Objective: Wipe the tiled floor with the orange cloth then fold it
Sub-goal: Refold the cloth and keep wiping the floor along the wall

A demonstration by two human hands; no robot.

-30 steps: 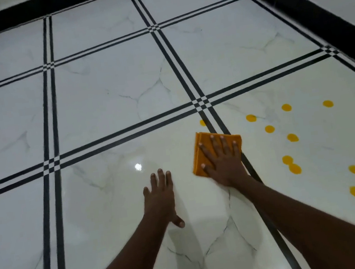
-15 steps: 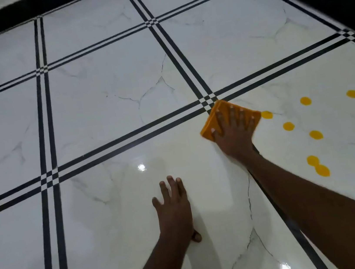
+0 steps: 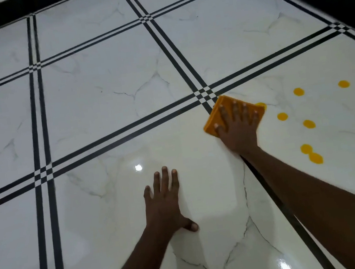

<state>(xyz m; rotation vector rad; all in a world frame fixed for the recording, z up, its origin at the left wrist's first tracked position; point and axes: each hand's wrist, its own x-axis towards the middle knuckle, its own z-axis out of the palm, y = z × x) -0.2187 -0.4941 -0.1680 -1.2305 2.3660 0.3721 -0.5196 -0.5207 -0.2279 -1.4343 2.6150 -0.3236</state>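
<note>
The shiny white tiled floor (image 3: 98, 95) has the orange cloth (image 3: 217, 115) flat under the spread right hand (image 3: 238, 132), the left hand (image 3: 163, 204) lies flat too (holding nothing), and the soft, light cloth looks easy to pinch by a corner.

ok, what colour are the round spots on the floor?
Yellow-orange round spots on the white marble-patterned tiled floor, clearest in the head view.
</note>
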